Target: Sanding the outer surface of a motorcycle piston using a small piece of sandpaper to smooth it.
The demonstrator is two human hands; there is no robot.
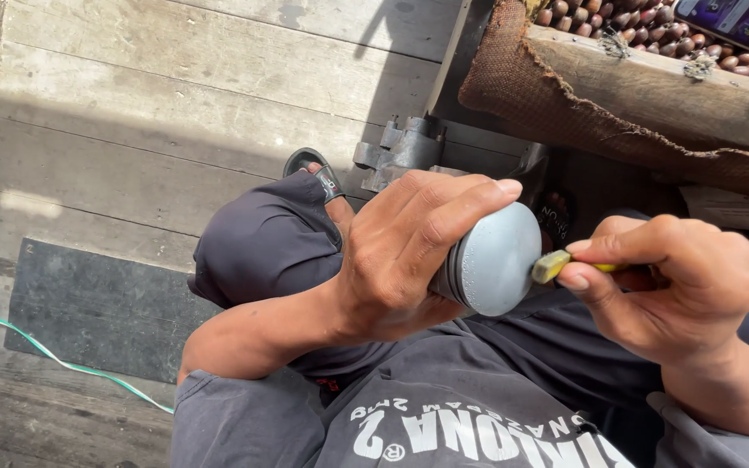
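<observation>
Piston (487, 260), grey metal, gripped in left hand (405, 251) over lap; right hand (669, 282) pinches yellow stick (552, 265) w/ tip on piston face. Sack-lined crate (652, 95) of brown nuts (643, 22) top right; bare plank floor (132, 113) left.

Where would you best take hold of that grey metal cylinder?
Around its ribbed side wall, from behind, as the left hand does. The grey metal cylinder lies sideways, and that grip leaves its flat round face bare for the yellow tool in the right hand.

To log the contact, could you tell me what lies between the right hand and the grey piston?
In the head view, only a small yellow tool, pinched in the right hand, bridges to the grey piston.
</observation>
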